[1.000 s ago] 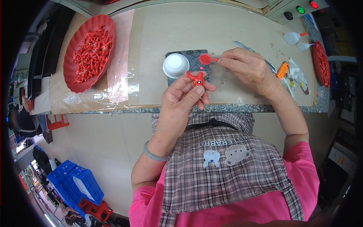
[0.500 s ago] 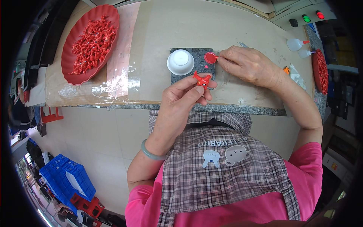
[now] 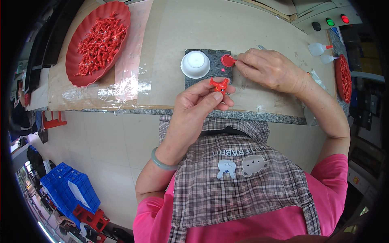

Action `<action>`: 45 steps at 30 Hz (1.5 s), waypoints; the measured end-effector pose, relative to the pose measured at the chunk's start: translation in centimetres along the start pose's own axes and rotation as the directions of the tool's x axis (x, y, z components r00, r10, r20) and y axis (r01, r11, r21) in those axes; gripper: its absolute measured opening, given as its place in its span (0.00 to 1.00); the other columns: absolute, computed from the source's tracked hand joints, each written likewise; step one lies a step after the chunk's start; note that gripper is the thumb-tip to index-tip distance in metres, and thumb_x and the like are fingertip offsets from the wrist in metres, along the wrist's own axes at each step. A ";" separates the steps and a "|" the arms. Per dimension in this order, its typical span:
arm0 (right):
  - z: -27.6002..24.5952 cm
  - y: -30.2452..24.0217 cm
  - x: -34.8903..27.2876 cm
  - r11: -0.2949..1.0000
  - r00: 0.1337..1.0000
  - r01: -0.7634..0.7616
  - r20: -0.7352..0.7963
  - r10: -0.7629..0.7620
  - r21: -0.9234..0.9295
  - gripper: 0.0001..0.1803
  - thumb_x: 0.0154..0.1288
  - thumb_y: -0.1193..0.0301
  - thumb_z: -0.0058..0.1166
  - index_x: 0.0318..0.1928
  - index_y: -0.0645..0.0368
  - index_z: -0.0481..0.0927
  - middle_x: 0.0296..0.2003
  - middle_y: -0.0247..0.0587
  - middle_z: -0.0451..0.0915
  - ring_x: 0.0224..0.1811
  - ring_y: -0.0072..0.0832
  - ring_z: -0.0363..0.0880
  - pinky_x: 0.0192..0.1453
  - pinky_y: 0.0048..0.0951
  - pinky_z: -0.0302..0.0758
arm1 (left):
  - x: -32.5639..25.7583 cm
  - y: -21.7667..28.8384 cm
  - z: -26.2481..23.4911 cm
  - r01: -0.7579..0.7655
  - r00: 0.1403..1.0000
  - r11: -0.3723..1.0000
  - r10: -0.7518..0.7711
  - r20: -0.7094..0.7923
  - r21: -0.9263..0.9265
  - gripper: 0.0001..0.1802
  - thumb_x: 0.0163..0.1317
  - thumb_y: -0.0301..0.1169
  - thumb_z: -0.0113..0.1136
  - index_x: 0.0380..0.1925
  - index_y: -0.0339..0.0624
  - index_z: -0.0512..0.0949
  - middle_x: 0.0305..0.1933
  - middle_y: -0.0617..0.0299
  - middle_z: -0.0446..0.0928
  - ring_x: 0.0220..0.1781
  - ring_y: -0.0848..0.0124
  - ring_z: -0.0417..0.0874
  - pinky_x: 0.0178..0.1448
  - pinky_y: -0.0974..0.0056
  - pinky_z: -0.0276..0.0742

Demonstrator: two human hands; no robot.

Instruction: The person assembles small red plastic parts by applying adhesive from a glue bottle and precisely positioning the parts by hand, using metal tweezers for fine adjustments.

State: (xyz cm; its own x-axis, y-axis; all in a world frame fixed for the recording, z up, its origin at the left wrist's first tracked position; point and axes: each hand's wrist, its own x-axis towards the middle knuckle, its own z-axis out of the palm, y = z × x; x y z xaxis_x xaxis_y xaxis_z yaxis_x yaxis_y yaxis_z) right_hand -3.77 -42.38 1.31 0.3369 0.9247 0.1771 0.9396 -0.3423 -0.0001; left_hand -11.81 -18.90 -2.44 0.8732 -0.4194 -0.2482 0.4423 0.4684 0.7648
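Note:
My left hand (image 3: 202, 98) pinches a small glossy red figurine (image 3: 219, 86) between thumb and fingers, just above the near edge of a dark stone slab (image 3: 196, 83). Short points stick up from the figurine, and a dark eye-like dot shows on it. My right hand (image 3: 270, 69) is closed at the slab's right edge, fingertips at a small round red dish (image 3: 227, 60). Whether they grip the dish or a thin tool reaching into it, I cannot tell. A thin grey blade-like end (image 3: 261, 47) shows beyond the knuckles. Beside the dish lies a tiny pink bit (image 3: 223, 70).
A white bowl (image 3: 195, 75) rests upside down on the slab. At left stands a large red scalloped tray (image 3: 71, 69) heaped with red figurines (image 3: 101, 44); another red tray (image 3: 344, 79) is at far right. Two small squeeze bottles (image 3: 317, 49) lie near it. The granite table edge (image 3: 243, 116) runs before me.
The whole view has shifted slightly. The figurine has turned a little in my left hand. My right hand remains at the red dish, its wrist now covering more of an orange item.

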 end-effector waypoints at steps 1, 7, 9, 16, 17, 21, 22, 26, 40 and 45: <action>-0.1 -0.1 0.0 0.999 0.999 -0.028 -0.034 0.029 0.044 0.15 0.49 0.78 0.57 0.41 0.67 0.78 0.39 0.45 0.78 0.36 0.36 0.81 0.34 0.30 0.80 | -0.1 0.1 0.2 -0.015 1.000 0.999 0.014 -0.014 -0.029 0.15 0.68 0.24 0.51 0.53 0.32 0.76 0.49 0.53 0.80 0.43 0.72 0.82 0.47 0.70 0.79; -0.1 -2.3 -0.4 0.745 0.824 -0.339 -0.202 0.530 0.574 0.08 0.56 0.82 0.59 0.38 0.64 0.82 0.31 0.39 0.82 0.33 0.28 0.83 0.36 0.23 0.80 | -0.1 0.2 0.3 -0.051 0.998 0.999 0.050 -0.038 -0.008 0.16 0.68 0.25 0.54 0.54 0.32 0.75 0.49 0.53 0.80 0.43 0.70 0.82 0.46 0.69 0.79; -0.2 -3.8 -0.5 0.539 0.730 -0.356 -0.133 0.670 0.764 0.06 0.58 0.81 0.59 0.38 0.64 0.82 0.31 0.38 0.83 0.33 0.24 0.83 0.36 0.21 0.80 | 0.0 0.2 0.4 -0.046 0.998 0.999 0.046 -0.032 0.027 0.16 0.67 0.25 0.55 0.54 0.33 0.75 0.49 0.53 0.80 0.43 0.70 0.82 0.45 0.70 0.78; -0.7 -7.3 -0.7 -0.129 0.578 -0.127 0.180 0.796 0.983 0.05 0.66 0.79 0.56 0.40 0.68 0.80 0.33 0.41 0.83 0.33 0.18 0.81 0.39 0.19 0.80 | 0.3 -0.4 0.6 -0.077 0.997 0.997 0.077 -0.011 -0.015 0.14 0.65 0.23 0.58 0.50 0.32 0.77 0.45 0.52 0.81 0.42 0.69 0.83 0.45 0.69 0.79; -0.7 -7.7 -0.6 -0.183 0.563 -0.128 0.224 0.796 0.975 0.04 0.65 0.80 0.56 0.40 0.68 0.79 0.33 0.41 0.83 0.31 0.19 0.81 0.38 0.19 0.79 | 0.4 -0.5 0.7 -0.080 0.997 0.996 0.080 -0.005 -0.042 0.13 0.64 0.22 0.58 0.49 0.32 0.77 0.45 0.52 0.81 0.42 0.68 0.84 0.46 0.69 0.79; -0.3 -8.4 -0.5 -0.258 0.535 -0.111 0.276 0.798 0.960 0.04 0.65 0.79 0.57 0.39 0.68 0.79 0.33 0.42 0.83 0.30 0.19 0.80 0.36 0.19 0.79 | 0.4 -0.8 1.0 -0.095 0.995 0.994 0.095 0.007 -0.046 0.14 0.63 0.21 0.59 0.49 0.31 0.77 0.44 0.51 0.81 0.43 0.66 0.84 0.47 0.67 0.80; -0.3 -8.5 -0.5 -0.275 0.527 -0.139 0.306 0.793 0.951 0.04 0.65 0.79 0.57 0.39 0.68 0.79 0.33 0.42 0.83 0.30 0.18 0.80 0.36 0.18 0.79 | 0.3 -0.7 1.1 -0.094 0.996 0.995 0.094 -0.008 -0.027 0.14 0.63 0.20 0.59 0.49 0.30 0.77 0.44 0.51 0.81 0.43 0.66 0.84 0.48 0.67 0.80; -0.3 -8.6 -0.6 -0.273 0.524 -0.153 0.312 0.793 0.950 0.04 0.65 0.79 0.57 0.39 0.67 0.79 0.33 0.42 0.83 0.31 0.18 0.80 0.36 0.17 0.79 | 0.3 -0.9 1.0 -0.102 0.995 0.995 0.102 -0.012 0.010 0.14 0.62 0.20 0.60 0.49 0.30 0.77 0.44 0.52 0.81 0.43 0.66 0.84 0.49 0.66 0.81; 0.6 -8.0 -1.0 0.610 0.727 -0.264 -0.262 0.635 0.747 0.04 0.59 0.80 0.62 0.35 0.66 0.81 0.33 0.43 0.82 0.30 0.24 0.82 0.34 0.21 0.80 | 0.1 -1.0 1.1 -0.247 0.967 0.937 0.254 0.005 0.247 0.13 0.59 0.16 0.61 0.46 0.29 0.78 0.50 0.52 0.78 0.50 0.67 0.81 0.55 0.66 0.80; 0.7 -8.5 -0.8 0.394 0.687 -0.215 -0.148 0.711 0.894 0.05 0.58 0.81 0.61 0.36 0.67 0.81 0.33 0.45 0.82 0.30 0.25 0.82 0.33 0.22 0.79 | 0.4 -1.1 0.4 -0.431 0.899 0.800 0.419 0.125 0.418 0.13 0.57 0.15 0.61 0.44 0.30 0.79 0.50 0.49 0.77 0.50 0.65 0.81 0.54 0.65 0.80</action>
State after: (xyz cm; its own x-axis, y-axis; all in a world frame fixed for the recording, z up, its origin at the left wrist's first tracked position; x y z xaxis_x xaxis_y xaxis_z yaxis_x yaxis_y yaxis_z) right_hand -12.02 -40.12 0.49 0.8909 0.3670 0.2676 0.3516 -0.1843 -0.9178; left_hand -12.04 -19.89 -3.20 0.9450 -0.2781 0.1721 -0.1083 0.2304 0.9670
